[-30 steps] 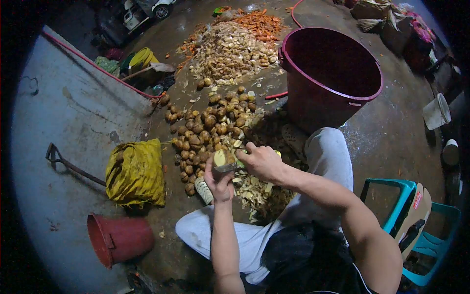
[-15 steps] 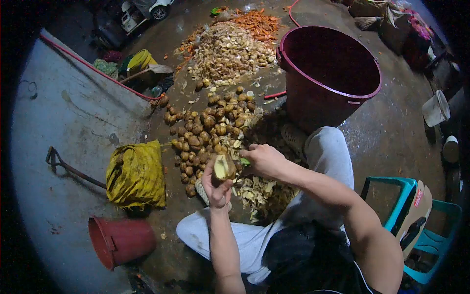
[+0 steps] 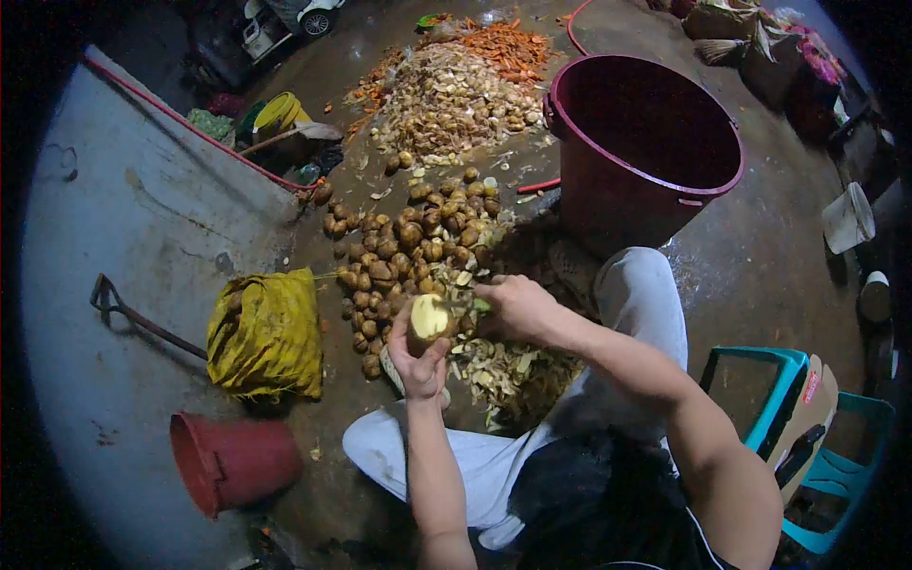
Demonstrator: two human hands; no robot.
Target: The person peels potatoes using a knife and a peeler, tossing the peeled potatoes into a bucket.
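My left hand [image 3: 418, 359] holds a brown-skinned root vegetable [image 3: 431, 319] upright, with a pale peeled patch facing up. Just to the right, my right hand [image 3: 516, 306] is closed round a tool with a green handle [image 3: 482, 305]; its blade is too blurred to make out beside the vegetable. Beyond my hands lies a heap of unpeeled brown roots [image 3: 408, 237]. Pale peelings [image 3: 508, 372] are scattered on the floor below my right hand.
A big maroon tub [image 3: 617, 190] stands ahead on the right. Farther off are pale scraps [image 3: 446, 100] and orange peelings [image 3: 508, 47]. At left sit a yellow sack [image 3: 271, 337] and a red bucket [image 3: 237, 461]; a teal stool [image 3: 760, 356] is at right.
The vegetable was tilted with the blade against its lower side; now it stands more upright, showing a broader pale patch. My right hand has shifted slightly right, away from it.
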